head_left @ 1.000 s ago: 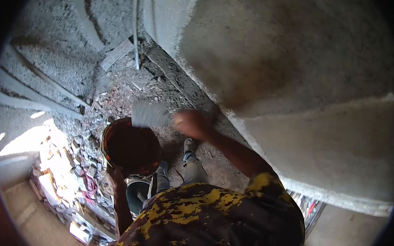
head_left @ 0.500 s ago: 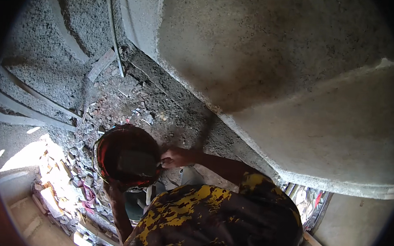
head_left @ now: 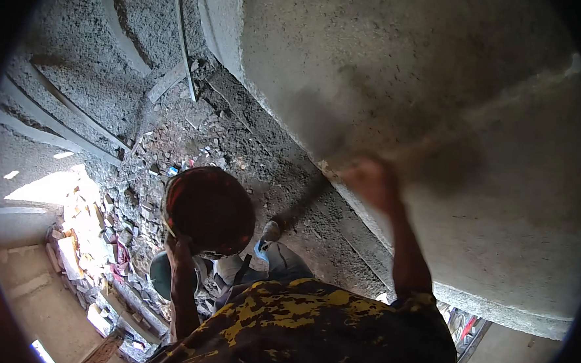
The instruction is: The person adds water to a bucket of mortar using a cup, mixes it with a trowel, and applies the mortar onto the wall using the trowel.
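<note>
A round, dark bucket (head_left: pixel 209 207) with reddish inner walls hangs tilted in front of me, its mouth facing up. My left hand (head_left: pixel 180 247) is closed on its near-left rim. What lies inside the bucket is too dark to make out. To the right, my right hand (head_left: pixel 371 180) is raised in front of the concrete wall (head_left: pixel 440 91) and blurred by motion. Its fingers look curled together around something I cannot make out. Beyond them a dark smear crosses the wall; whether it is a tool or a shadow, I cannot tell.
Rubble (head_left: pixel 201 124) covers the ground along the wall's foot. Long strips (head_left: pixel 63 130) lean at the left, and another strip (head_left: pixel 185 38) stands at the back. A dark green container (head_left: pixel 161 274) sits below my left forearm. Sunlit broken pieces (head_left: pixel 80 236) lie at the left.
My right hand has left the bucket's right rim and swung up and right toward the wall. The grey blocky shape inside the bucket no longer shows. The bucket appears slightly farther right.
</note>
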Tool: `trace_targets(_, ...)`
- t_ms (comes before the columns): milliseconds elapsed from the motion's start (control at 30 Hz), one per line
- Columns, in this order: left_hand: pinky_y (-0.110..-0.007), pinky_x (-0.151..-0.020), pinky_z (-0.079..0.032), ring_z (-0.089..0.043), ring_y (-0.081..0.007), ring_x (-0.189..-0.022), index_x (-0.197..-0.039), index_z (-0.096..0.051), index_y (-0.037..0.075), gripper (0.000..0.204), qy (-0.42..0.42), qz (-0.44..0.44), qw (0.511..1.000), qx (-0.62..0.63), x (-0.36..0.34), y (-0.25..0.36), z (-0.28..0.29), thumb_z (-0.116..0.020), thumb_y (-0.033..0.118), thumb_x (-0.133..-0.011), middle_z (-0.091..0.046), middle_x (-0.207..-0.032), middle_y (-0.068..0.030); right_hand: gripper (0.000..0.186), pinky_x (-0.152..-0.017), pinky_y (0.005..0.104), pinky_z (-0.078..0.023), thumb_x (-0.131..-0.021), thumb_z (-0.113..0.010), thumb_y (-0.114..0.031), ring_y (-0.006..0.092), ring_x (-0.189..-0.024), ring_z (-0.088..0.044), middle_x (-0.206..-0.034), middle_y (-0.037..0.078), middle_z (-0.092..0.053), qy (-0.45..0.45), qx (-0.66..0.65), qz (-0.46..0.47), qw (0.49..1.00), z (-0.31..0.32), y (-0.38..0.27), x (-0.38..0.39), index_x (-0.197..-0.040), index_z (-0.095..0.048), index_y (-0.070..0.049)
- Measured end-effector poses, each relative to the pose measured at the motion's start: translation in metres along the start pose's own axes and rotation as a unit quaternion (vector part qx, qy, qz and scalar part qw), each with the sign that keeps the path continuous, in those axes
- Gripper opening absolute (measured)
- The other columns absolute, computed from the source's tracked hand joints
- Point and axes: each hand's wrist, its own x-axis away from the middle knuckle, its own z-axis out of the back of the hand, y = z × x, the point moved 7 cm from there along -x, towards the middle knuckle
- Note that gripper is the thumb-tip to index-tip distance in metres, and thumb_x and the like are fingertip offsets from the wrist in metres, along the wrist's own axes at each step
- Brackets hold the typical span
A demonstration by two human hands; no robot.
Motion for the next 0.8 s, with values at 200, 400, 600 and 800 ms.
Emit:
trace_targets(200,-0.022,-0.048,-0.034,-0.042,-0.0053,-0.054,-0.099,-0.056,0.006,0.028,-0.086,-0.056,0.994,0.033,0.047,-0.003,-0.094,-0.054,0.006,-0.07,-0.047,-0.067,0.0053,0.017,-0.064,0.0388,-0.049,-0.076,-0.065,-0.024,0.0249,-0.073,-0.062,-0.077,0.011,-0.062,-0.237,-0.217,-0.025,0.947,-0.273,0.017,0.066,-0.084,-0.062,-0.01)
trace_targets(400,-0.024,-0.042,-0.035,-0.043,-0.0083,-0.048,-0.085,-0.052,0.008,0.02,-0.087,-0.026,0.993,0.076,0.064,-0.03,-0.087,-0.053,-0.001,-0.068,-0.045,-0.063,0.0025,0.026,-0.061,0.0348,-0.048,-0.079,-0.065,-0.03,0.0172,-0.066,-0.06,-0.073,0.009,-0.061,-0.309,-0.136,0.187,0.922,-0.254,0.015,0.106,-0.089,-0.062,-0.006)
trace_targets(600,-0.023,-0.044,-0.034,-0.042,-0.0059,-0.051,-0.086,-0.052,0.008,0.007,-0.052,-0.055,0.997,0.031,0.086,-0.016,-0.06,-0.052,0.008,-0.079,-0.046,-0.064,0.0037,0.027,-0.062,0.0325,-0.049,-0.085,-0.061,-0.028,0.0154,-0.069,-0.06,-0.077,0.005,-0.063,-0.496,-0.324,-0.039,0.805,-0.153,0.007,0.071,-0.101,-0.065,-0.007)
trace_targets(800,-0.021,-0.046,-0.031,-0.039,-0.0028,-0.052,-0.098,-0.056,0.005,0.021,0.02,-0.036,0.999,0.02,0.101,-0.003,-0.019,-0.05,0.024,-0.091,-0.044,-0.062,0.0068,0.031,-0.058,0.0293,-0.043,-0.092,-0.054,-0.033,0.0121,-0.065,-0.052,-0.076,0.002,-0.057,0.12,-0.026,-0.063,0.99,0.135,0.095,-0.006,-0.1,-0.062,-0.004)
